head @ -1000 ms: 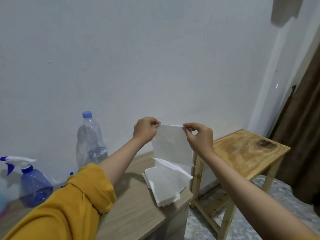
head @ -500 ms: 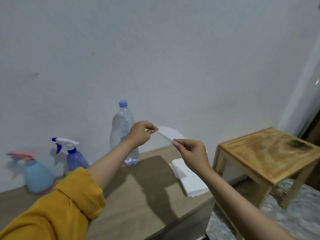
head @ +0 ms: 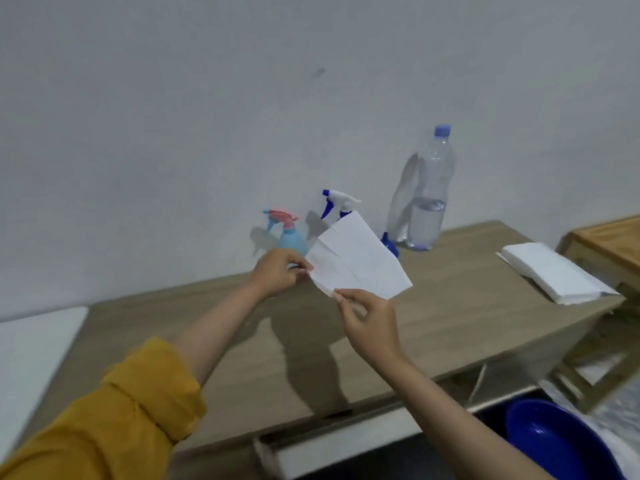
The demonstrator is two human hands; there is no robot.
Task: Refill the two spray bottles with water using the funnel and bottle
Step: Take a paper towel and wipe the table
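My left hand and my right hand pinch a white paper napkin between them, held flat above the table. Behind it against the wall stand a light-blue spray bottle with a pink trigger head and a blue spray bottle with a white and blue head, its body hidden by the napkin. A clear water bottle with a blue cap, about a third full, stands to the right. A blue funnel peeks out beside its base.
A stack of white napkins lies at the right end of the wooden table. A small wooden stool stands further right. A blue basin sits on the floor below. A white surface adjoins the table's left end.
The view has swung left and down. Both hands carried the napkin left, away from the stack, lowered it in front of the spray bottles, and it now lies flatter.
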